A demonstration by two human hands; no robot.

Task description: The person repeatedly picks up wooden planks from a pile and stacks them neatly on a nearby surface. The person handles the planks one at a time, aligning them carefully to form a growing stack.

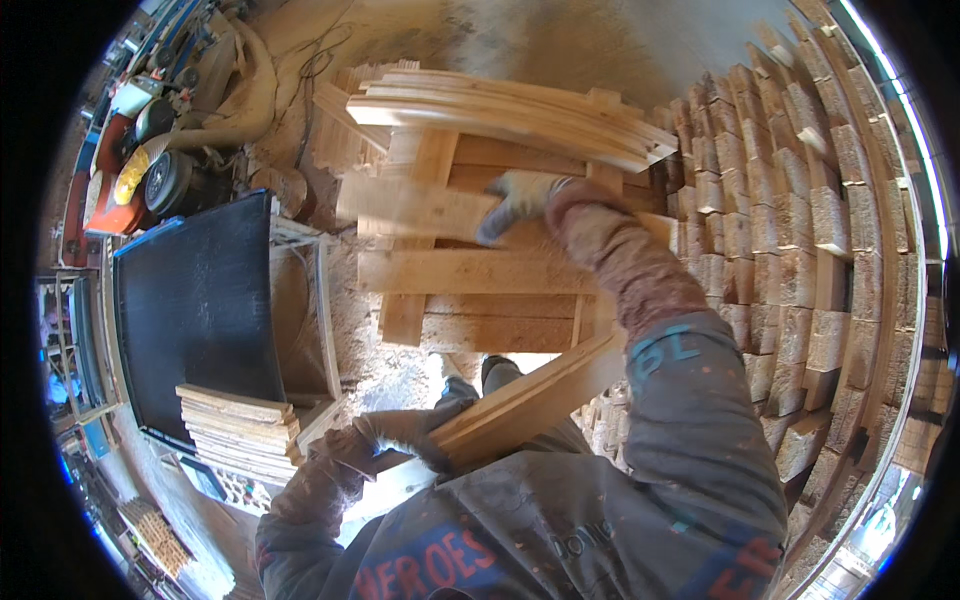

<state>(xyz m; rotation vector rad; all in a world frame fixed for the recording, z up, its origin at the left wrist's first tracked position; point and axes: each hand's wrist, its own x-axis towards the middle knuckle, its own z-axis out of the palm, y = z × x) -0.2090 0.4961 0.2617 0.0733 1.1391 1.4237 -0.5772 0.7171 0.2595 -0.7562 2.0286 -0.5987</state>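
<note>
I have the L hand (405, 435), gloved, closed round the near-left end of the held boards (535, 395), just in front of the torso; long axis runs diag., lower L to upper R, far end under the R forearm. I count 2, maybe more, as edges blur. Pale brown, flat, straight-edged. R hand (520, 205), also gloved, is over 1 blurred plank (400, 207) lying approx L–R on the timber pile (500, 333); can't tell if it's gripping. 1 crosswise board (470, 271) lies nearer the body. 1 black panel (195, 310) at L, w/ 1 board stack (235, 430) by its near edge.
</note>
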